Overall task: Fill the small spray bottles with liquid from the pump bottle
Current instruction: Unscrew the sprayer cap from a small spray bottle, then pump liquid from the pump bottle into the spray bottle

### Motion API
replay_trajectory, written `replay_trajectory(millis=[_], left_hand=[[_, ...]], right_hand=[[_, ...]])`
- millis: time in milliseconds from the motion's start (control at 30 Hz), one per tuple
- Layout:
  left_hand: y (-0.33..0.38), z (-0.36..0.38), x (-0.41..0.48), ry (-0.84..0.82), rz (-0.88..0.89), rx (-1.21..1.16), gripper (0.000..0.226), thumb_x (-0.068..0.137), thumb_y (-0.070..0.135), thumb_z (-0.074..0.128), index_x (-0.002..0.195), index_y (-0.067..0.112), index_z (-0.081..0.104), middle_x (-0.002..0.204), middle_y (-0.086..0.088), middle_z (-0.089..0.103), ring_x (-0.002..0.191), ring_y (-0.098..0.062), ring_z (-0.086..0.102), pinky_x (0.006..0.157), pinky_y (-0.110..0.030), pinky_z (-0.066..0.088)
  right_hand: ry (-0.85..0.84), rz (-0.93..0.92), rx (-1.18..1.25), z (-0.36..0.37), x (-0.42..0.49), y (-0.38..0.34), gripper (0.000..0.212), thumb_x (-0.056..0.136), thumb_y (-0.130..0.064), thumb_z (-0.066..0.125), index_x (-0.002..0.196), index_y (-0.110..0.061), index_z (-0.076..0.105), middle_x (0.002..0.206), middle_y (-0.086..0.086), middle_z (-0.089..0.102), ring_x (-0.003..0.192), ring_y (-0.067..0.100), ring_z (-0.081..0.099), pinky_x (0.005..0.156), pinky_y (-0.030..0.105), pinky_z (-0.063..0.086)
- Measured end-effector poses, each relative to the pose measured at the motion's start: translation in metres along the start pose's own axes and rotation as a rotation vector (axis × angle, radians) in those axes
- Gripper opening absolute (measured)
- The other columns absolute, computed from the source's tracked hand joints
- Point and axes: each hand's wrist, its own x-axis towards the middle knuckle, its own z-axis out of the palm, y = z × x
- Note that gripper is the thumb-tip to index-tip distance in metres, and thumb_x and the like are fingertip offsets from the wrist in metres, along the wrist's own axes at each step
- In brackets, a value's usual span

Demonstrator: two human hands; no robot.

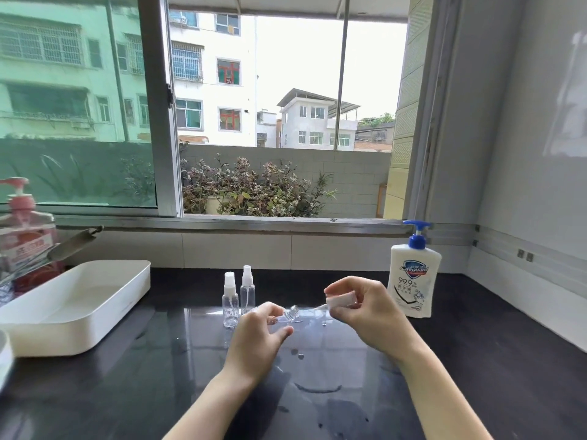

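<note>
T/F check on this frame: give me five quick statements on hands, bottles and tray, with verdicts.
1. The left hand holds a small clear bottle with its top off. True.
2. The right hand holds the spray cap. True.
3. Three capped spray bottles stand behind the hands. False: two spray bottles.
4. The blue-pump bottle lies on its side. False: upright, right of the hands.
5. The white tray holds the bottles. False: they stand on the counter.

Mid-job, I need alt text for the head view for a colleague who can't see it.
The left hand tilts an opened small spray bottle over a dark counter while the right hand holds its pulled-out white spray top. Two capped spray bottles stand behind; a white pump bottle stands right, a white tray left.
</note>
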Motion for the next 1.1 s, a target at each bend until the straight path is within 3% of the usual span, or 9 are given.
replay_trajectory(millis=[100, 300, 400, 467, 600, 767, 833, 967, 1100], left_hand=[[-0.001, -0.003, 0.005, 0.110, -0.042, -0.069, 0.023, 0.077, 0.017, 0.074, 0.099, 0.014, 0.067, 0.093, 0.006, 0.062, 0.091, -0.009, 0.059, 0.082, -0.016, 0.039], [-0.003, -0.002, 0.007, 0.157, -0.079, -0.072, 0.026, 0.078, 0.021, 0.074, 0.102, 0.013, 0.067, 0.091, -0.001, 0.057, 0.077, -0.003, 0.051, 0.066, -0.008, 0.037], [-0.002, -0.001, 0.006, 0.137, -0.060, -0.092, 0.025, 0.077, 0.023, 0.074, 0.099, 0.014, 0.066, 0.090, -0.006, 0.062, 0.076, -0.006, 0.054, 0.066, -0.010, 0.041], [0.002, 0.000, 0.005, 0.124, -0.054, -0.135, 0.025, 0.077, 0.023, 0.074, 0.099, 0.019, 0.063, 0.088, -0.006, 0.062, 0.077, -0.011, 0.057, 0.069, -0.014, 0.044], [0.012, 0.006, 0.002, 0.120, -0.052, -0.181, 0.028, 0.075, 0.024, 0.076, 0.098, 0.024, 0.059, 0.083, -0.001, 0.062, 0.079, -0.014, 0.059, 0.073, -0.021, 0.049], [0.034, 0.014, 0.016, 0.083, -0.028, -0.221, 0.025, 0.074, 0.020, 0.077, 0.083, 0.030, 0.056, 0.078, 0.007, 0.064, 0.071, -0.003, 0.060, 0.063, -0.010, 0.047], [0.046, 0.020, 0.028, 0.052, -0.035, -0.248, 0.023, 0.074, 0.016, 0.077, 0.081, 0.027, 0.058, 0.076, 0.006, 0.065, 0.071, -0.004, 0.061, 0.064, -0.010, 0.048], [0.073, 0.039, 0.048, -0.029, -0.050, -0.302, 0.019, 0.076, 0.018, 0.075, 0.091, 0.017, 0.063, 0.083, -0.001, 0.067, 0.080, -0.014, 0.064, 0.077, -0.026, 0.055], [0.090, 0.060, 0.059, -0.064, -0.049, -0.316, 0.016, 0.077, 0.018, 0.074, 0.089, 0.017, 0.064, 0.081, -0.001, 0.067, 0.080, -0.017, 0.066, 0.080, -0.034, 0.057]], right_hand=[[-0.067, 0.104, -0.080, -0.010, -0.001, 0.003, 0.021, 0.073, -0.013, 0.066, 0.085, -0.029, 0.070, 0.086, -0.008, 0.070, 0.071, 0.008, 0.065, 0.059, 0.020, 0.050], [-0.520, 0.175, -0.397, 0.009, -0.009, 0.007, 0.018, 0.067, -0.013, 0.072, 0.084, -0.019, 0.071, 0.067, -0.012, 0.062, 0.055, 0.000, 0.055, 0.049, 0.012, 0.045], [-0.562, 0.185, -0.441, 0.015, -0.010, 0.012, 0.023, 0.065, -0.014, 0.076, 0.087, -0.020, 0.071, 0.065, -0.012, 0.060, 0.045, -0.006, 0.052, 0.038, 0.008, 0.038], [-0.549, 0.184, -0.414, 0.013, -0.008, 0.013, 0.028, 0.062, -0.019, 0.079, 0.088, -0.024, 0.069, 0.078, -0.012, 0.064, 0.058, -0.006, 0.057, 0.042, 0.010, 0.042], [-0.462, 0.182, -0.353, 0.004, -0.003, 0.009, 0.031, 0.065, -0.027, 0.081, 0.093, -0.026, 0.067, 0.095, -0.010, 0.066, 0.079, 0.003, 0.063, 0.069, 0.018, 0.054], [-0.249, 0.173, -0.449, -0.024, 0.026, -0.010, 0.033, 0.080, -0.027, 0.067, 0.112, -0.019, 0.064, 0.109, 0.000, 0.065, 0.091, 0.012, 0.062, 0.075, 0.019, 0.051], [-0.071, 0.105, -0.573, -0.044, 0.041, -0.017, 0.034, 0.088, -0.022, 0.057, 0.121, -0.015, 0.059, 0.121, 0.005, 0.062, 0.106, 0.018, 0.059, 0.087, 0.024, 0.047], [0.389, -0.070, -0.641, -0.083, 0.066, -0.008, 0.038, 0.090, 0.001, 0.048, 0.127, -0.007, 0.053, 0.125, 0.016, 0.060, 0.109, 0.027, 0.060, 0.087, 0.029, 0.050], [0.420, -0.082, -0.668, -0.116, 0.093, 0.016, 0.053, 0.085, 0.013, 0.048, 0.135, -0.003, 0.044, 0.135, 0.016, 0.052, 0.122, 0.029, 0.052, 0.100, 0.035, 0.046]])
